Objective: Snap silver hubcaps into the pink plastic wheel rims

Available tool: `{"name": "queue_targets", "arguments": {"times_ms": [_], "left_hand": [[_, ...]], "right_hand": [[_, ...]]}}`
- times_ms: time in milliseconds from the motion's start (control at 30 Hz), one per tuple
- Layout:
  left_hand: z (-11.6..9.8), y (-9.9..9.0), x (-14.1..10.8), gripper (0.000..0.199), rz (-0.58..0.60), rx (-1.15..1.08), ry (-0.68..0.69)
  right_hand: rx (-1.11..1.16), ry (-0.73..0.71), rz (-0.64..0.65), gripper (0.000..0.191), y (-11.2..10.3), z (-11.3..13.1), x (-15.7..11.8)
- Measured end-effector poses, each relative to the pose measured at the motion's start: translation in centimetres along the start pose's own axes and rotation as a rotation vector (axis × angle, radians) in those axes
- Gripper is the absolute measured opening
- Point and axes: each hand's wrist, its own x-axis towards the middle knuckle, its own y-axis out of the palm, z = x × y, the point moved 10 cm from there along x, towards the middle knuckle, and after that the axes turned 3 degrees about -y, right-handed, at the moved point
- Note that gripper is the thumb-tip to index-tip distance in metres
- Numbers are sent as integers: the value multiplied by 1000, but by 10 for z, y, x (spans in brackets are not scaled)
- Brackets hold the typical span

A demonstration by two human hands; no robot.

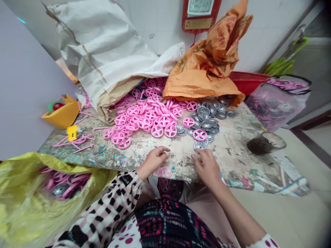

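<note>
Across a paint-scarred workbench (232,151), two bare hands rest at the near edge, seen from the wearer's head. Left hand (153,160): fingers (165,151) curled and narrowly gathered, nearest the pink plastic wheels (150,120); no held part can be made out. Right hand (205,165): fingers (195,157) drawn narrow, tips just beside a grey-faced wheel (199,146) at the near end of a heap of grey-faced wheels (209,120); whether they grip it cannot be told. The pink and grey heaps lie side by side, apparently kept apart by kind and placed within easy reach. A white woven sack (103,58) and an orange woven sack (212,65) lie behind them, their slumped mouths apparently tipped toward the table. A yellow plastic bag (31,196) at lower left and a clear plastic bag (276,103) at right both hold pink and grey wheels. Pink plastic runners (74,143) lie at the bench's left. Red print on the orange woven sack and the wall-mounted red-framed plaque (199,15) cannot be read.
</note>
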Motion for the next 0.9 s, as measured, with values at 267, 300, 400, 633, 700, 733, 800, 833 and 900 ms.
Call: {"name": "queue_targets", "arguments": {"times_ms": [267,300,400,633,700,733,800,833,900], "left_hand": [[-60,-7,37,26,-362,650,372],[-65,-7,41,29,-394,703,368],[-80,-11,49,39,-509,794,351],[-93,0,75,47,-340,1018,319],[-95,2,76,34,-297,1010,336],[-95,3,75,27,-278,977,348],[-95,5,69,18,-249,899,368],[-92,6,65,16,-234,833,364],[-80,7,56,16,-195,607,296]], "right_hand": [[-153,195,-183,46,-6,-50,19],[-107,204,-204,46,-6,-53,17],[18,230,-242,47,-9,-61,14],[101,209,-267,44,-12,-63,15],[136,200,-282,43,-11,-64,15],[164,199,-291,42,-10,-66,14],[239,204,-301,41,-8,-71,14],[281,211,-302,40,-6,-75,14],[357,232,-294,39,-3,-81,14]]}}
